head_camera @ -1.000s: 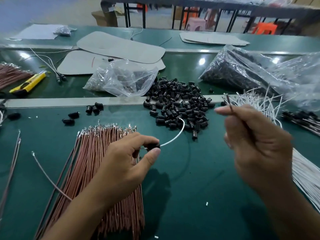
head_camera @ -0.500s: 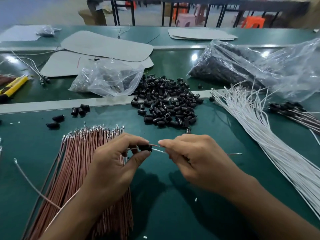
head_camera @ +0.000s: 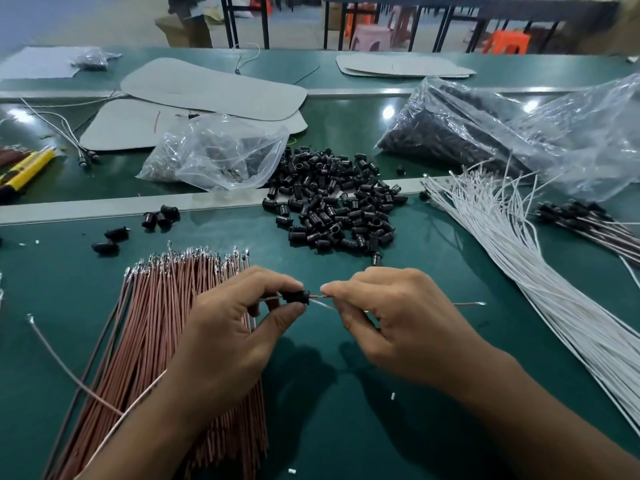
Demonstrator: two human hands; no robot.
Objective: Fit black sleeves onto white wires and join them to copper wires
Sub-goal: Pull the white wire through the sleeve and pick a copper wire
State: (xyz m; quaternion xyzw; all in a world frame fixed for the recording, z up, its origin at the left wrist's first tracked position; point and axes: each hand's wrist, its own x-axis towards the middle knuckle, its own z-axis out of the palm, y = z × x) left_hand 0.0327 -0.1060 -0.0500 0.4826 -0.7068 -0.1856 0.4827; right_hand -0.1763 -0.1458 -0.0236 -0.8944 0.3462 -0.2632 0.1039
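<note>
My left hand (head_camera: 228, 327) pinches a small black sleeve (head_camera: 296, 296) between thumb and fingers, just above the green table. My right hand (head_camera: 398, 320) pinches a copper wire (head_camera: 317, 296) and a white wire (head_camera: 323, 305) right at the sleeve's right end; both run into the sleeve. The copper wire's far tip (head_camera: 479, 303) sticks out past my right hand. A bundle of copper wires (head_camera: 162, 327) lies under my left hand. Loose black sleeves (head_camera: 332, 202) are heaped behind the hands. White wires (head_camera: 540, 278) fan out at the right.
A clear bag (head_camera: 221, 154) and a large bag of black parts (head_camera: 485, 133) lie on the far strip. Finished sleeved wires (head_camera: 588, 223) sit at far right. A yellow cutter (head_camera: 27, 168) is at far left, with grey sheets (head_camera: 214, 88) behind.
My right hand came down from the white wires to the sleeve with a copper wire. Both hands now meet at the sleeve, and the wires run into its right end.
</note>
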